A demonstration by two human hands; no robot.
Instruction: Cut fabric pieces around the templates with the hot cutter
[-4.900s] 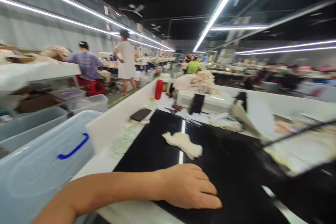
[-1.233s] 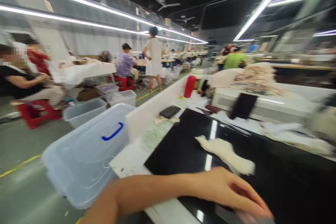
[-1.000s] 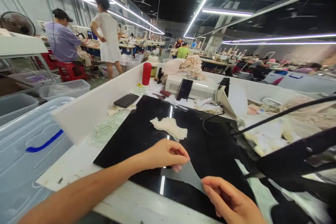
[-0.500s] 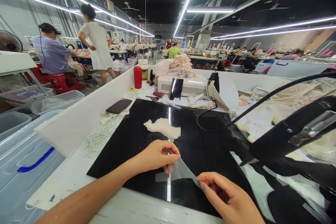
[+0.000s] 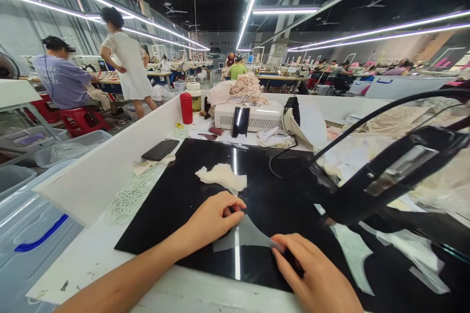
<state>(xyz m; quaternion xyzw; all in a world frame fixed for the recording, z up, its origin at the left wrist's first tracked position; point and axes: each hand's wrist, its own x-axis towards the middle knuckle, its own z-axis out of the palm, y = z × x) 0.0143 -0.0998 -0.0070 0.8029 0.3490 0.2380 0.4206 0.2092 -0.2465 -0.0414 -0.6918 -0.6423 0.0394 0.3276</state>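
A thin translucent piece of sheet material [image 5: 249, 235] with a curved upper edge lies low over the glossy black board [image 5: 176, 215]. My left hand [image 5: 215, 217] is closed at its upper corner, thumb and forefinger pinched together. My right hand [image 5: 312, 271] pinches the narrow right end between thumb and fingers. Just beyond my left hand a crumpled cream cloth piece [image 5: 223, 177] rests on the board. To the right of my right hand lie pale translucent cut pieces [image 5: 353, 254].
A black device [image 5: 396, 176] with a cable reaches over the board's right side. Along the left are a phone [image 5: 160, 149] and a tangle of pale cord [image 5: 132, 195]. At the back stand a red bottle [image 5: 186, 107] and a white vented box [image 5: 253, 116]. Co-workers are beyond.
The view has shifted slightly, moving the scene a little left. The sheet's upper corner now lies lower and flatter, and my right fingers have closed further over its right end.
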